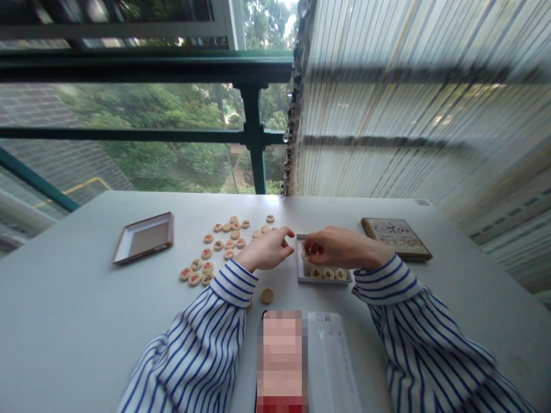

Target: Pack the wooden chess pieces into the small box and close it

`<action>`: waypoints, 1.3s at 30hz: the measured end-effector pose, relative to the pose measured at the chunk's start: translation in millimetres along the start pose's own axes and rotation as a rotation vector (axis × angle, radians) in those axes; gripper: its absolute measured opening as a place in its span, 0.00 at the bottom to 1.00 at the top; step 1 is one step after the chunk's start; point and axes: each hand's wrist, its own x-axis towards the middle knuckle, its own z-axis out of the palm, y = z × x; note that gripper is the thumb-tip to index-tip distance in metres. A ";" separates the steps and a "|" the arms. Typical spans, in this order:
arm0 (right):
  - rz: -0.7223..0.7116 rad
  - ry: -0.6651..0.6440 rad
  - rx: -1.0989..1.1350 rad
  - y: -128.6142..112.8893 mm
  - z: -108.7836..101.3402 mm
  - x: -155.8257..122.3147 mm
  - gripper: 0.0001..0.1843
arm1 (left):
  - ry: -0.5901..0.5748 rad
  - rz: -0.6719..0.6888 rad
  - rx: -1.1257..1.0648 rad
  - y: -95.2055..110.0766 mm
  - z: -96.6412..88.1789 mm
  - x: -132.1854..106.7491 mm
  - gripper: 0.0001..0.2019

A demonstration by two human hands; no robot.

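Wooden Chinese chess pieces [229,244] with red or black characters lie scattered on the white table. A shallow white box [325,280] stands right of them, with several black-lettered pieces [329,275] in a row along its near side. Over the box's left part, my right hand [340,248] pinches one chess piece [306,254] between its fingertips. My left hand [271,249] hovers just left of the box, fingers bent and a gap between thumb and forefinger; nothing shows between them. It covers part of the scattered pieces.
An upturned box lid or tray [144,236] lies at the left. A brown box with writing [398,238] lies at the right. A loose chess piece [267,296] sits near a phone with a blurred screen [282,358] and a pale, flat object [331,355]. A string curtain [387,115] hangs behind.
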 end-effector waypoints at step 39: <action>-0.035 -0.112 -0.079 -2.0 16.7 8.6 0.12 | -0.127 0.034 0.058 7.7 10.5 0.7 0.24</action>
